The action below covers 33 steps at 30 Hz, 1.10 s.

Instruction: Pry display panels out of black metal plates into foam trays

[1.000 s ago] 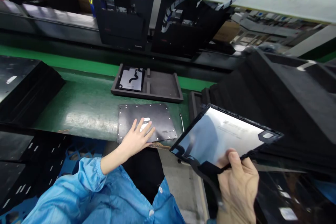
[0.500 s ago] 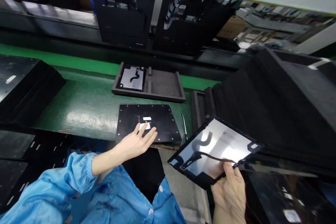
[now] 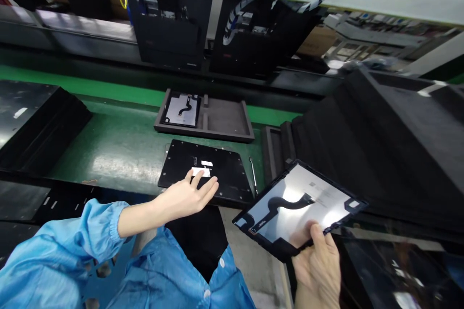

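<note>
My left hand point(image 3: 188, 195) lies flat with fingers apart on the near edge of a black plate point(image 3: 221, 176) with small white labels, which rests on the green belt point(image 3: 119, 147). The plate's near edge looks lifted a little off the belt. My right hand point(image 3: 317, 265) grips the near edge of a shiny silver display panel point(image 3: 304, 205) with a black frame and a black flex cable across it, holding it tilted in the air to the right of the plate.
A dark two-pocket tray point(image 3: 217, 120) sits further back on the belt, with a similar panel point(image 3: 181, 110) in its left pocket. A thin metal tool point(image 3: 253, 174) lies right of the plate. Stacks of black trays point(image 3: 391, 145) rise on the right; black sheets point(image 3: 29, 116) pile on the left.
My right hand has lowered the panel and drawn it nearer, its flex cable now showing. The black plate under my left hand has turned slightly and its near edge has come up.
</note>
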Each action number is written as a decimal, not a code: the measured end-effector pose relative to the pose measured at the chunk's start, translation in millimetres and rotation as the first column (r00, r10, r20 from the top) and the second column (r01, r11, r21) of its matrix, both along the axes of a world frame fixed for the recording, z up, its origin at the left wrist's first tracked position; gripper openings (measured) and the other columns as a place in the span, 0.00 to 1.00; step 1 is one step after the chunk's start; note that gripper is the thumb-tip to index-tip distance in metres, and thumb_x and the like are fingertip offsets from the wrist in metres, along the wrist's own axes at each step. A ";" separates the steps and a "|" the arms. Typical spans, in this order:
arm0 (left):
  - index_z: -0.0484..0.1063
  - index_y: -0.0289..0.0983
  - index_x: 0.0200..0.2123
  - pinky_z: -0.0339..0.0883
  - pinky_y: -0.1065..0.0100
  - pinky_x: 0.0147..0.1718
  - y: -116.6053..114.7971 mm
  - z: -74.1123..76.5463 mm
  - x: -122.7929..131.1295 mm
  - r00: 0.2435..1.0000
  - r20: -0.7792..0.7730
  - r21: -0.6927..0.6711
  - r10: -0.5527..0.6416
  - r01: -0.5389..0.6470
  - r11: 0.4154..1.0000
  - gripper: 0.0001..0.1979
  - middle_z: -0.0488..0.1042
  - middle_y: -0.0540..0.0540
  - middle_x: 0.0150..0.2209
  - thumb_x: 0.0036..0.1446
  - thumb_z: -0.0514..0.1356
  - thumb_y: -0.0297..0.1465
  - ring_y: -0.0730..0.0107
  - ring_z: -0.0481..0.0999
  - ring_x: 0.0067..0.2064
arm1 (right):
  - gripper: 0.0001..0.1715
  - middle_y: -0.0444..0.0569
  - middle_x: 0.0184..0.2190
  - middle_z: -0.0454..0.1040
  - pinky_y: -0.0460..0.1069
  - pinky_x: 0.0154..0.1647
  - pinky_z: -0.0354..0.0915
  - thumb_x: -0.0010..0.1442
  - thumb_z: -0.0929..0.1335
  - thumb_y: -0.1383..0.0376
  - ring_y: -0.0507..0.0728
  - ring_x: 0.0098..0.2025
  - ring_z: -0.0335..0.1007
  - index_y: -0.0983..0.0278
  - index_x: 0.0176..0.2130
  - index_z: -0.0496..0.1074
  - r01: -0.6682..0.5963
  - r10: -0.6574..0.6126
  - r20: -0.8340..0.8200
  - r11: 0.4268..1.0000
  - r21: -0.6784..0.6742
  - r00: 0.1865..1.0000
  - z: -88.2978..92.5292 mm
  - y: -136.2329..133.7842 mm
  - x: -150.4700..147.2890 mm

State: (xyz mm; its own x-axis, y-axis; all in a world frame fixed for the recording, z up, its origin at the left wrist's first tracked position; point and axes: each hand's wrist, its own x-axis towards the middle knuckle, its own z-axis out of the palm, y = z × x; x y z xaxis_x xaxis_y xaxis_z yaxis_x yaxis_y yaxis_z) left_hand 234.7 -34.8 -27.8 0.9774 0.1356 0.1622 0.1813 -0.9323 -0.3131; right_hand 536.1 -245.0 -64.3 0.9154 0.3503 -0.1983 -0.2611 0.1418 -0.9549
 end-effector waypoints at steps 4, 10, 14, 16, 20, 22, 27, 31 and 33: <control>0.68 0.32 0.73 0.79 0.44 0.58 -5.5 -8.9 1.1 1.000 -0.003 -0.031 0.026 -0.026 0.999 0.30 0.65 0.28 0.76 0.70 0.59 0.21 0.40 0.77 0.68 | 0.25 0.42 0.44 0.80 0.36 0.38 0.76 0.49 0.86 0.58 0.47 0.40 0.75 0.61 0.44 0.82 0.055 -0.053 -0.062 0.998 0.041 0.997 -6.4 -5.4 4.0; 0.69 0.33 0.73 0.79 0.45 0.60 1.0 7.5 1.9 0.998 -0.023 -0.007 0.064 -0.064 0.998 0.29 0.68 0.33 0.75 0.70 0.56 0.20 0.42 0.77 0.68 | 0.25 0.40 0.43 0.81 0.36 0.43 0.76 0.51 0.86 0.56 0.47 0.42 0.75 0.60 0.44 0.82 0.037 -0.036 -0.048 0.999 0.036 0.998 -9.3 -10.1 5.1; 0.69 0.34 0.72 0.80 0.44 0.59 10.1 27.7 1.4 0.994 -0.071 0.019 0.081 -0.079 0.997 0.29 0.70 0.37 0.74 0.70 0.56 0.19 0.41 0.79 0.65 | 0.24 0.41 0.46 0.81 0.34 0.38 0.74 0.48 0.87 0.60 0.46 0.40 0.76 0.60 0.42 0.82 0.100 -0.093 -0.115 0.993 0.054 0.989 -7.3 -9.9 5.5; 0.70 0.35 0.72 0.80 0.44 0.60 14.0 31.1 -0.6 0.993 -0.081 0.016 0.085 -0.084 0.996 0.29 0.70 0.39 0.74 0.70 0.55 0.19 0.42 0.79 0.66 | 0.25 0.41 0.46 0.81 0.34 0.37 0.74 0.46 0.88 0.60 0.46 0.41 0.75 0.60 0.42 0.83 0.118 -0.108 -0.155 0.991 0.059 0.982 -5.9 -9.2 5.2; 0.68 0.38 0.73 0.81 0.47 0.60 16.5 26.1 -7.8 0.990 -0.077 -0.023 0.119 -0.121 0.992 0.31 0.69 0.39 0.75 0.70 0.55 0.18 0.47 0.78 0.68 | 0.25 0.41 0.45 0.81 0.34 0.35 0.75 0.44 0.88 0.61 0.47 0.41 0.75 0.59 0.40 0.83 0.134 -0.119 -0.183 0.988 0.073 0.976 -5.4 -8.6 3.2; 0.67 0.38 0.74 0.81 0.48 0.60 16.4 22.6 -11.6 0.985 -0.069 -0.026 0.156 -0.159 0.987 0.32 0.68 0.39 0.75 0.69 0.55 0.18 0.47 0.77 0.69 | 0.24 0.42 0.44 0.81 0.34 0.33 0.75 0.45 0.88 0.61 0.47 0.40 0.75 0.60 0.39 0.83 0.129 -0.114 -0.188 0.989 0.069 0.975 -7.0 -8.9 2.2; 0.69 0.36 0.72 0.83 0.51 0.59 21.2 16.5 -15.7 0.965 -0.056 -0.003 0.258 -0.259 0.966 0.32 0.71 0.40 0.73 0.67 0.56 0.16 0.47 0.78 0.67 | 0.23 0.43 0.43 0.81 0.36 0.32 0.75 0.48 0.87 0.59 0.48 0.38 0.75 0.60 0.41 0.84 0.089 -0.083 -0.153 0.996 0.032 0.985 -13.3 -10.6 2.2; 0.71 0.37 0.71 0.83 0.52 0.58 25.1 9.7 -16.3 0.959 -0.045 0.013 0.281 -0.281 0.960 0.33 0.72 0.41 0.73 0.65 0.57 0.15 0.47 0.79 0.66 | 0.23 0.43 0.43 0.81 0.37 0.29 0.74 0.48 0.87 0.59 0.49 0.35 0.74 0.61 0.41 0.84 0.076 -0.071 -0.162 0.997 0.024 0.984 -15.9 -11.7 2.6; 0.71 0.37 0.71 0.84 0.53 0.58 23.5 7.4 -17.6 0.958 -0.027 0.035 0.285 -0.284 0.958 0.33 0.71 0.42 0.73 0.65 0.57 0.15 0.47 0.79 0.66 | 0.26 0.43 0.43 0.80 0.37 0.29 0.73 0.46 0.88 0.59 0.48 0.36 0.74 0.62 0.42 0.83 0.071 -0.065 -0.190 0.997 0.027 0.980 -16.5 -11.9 2.0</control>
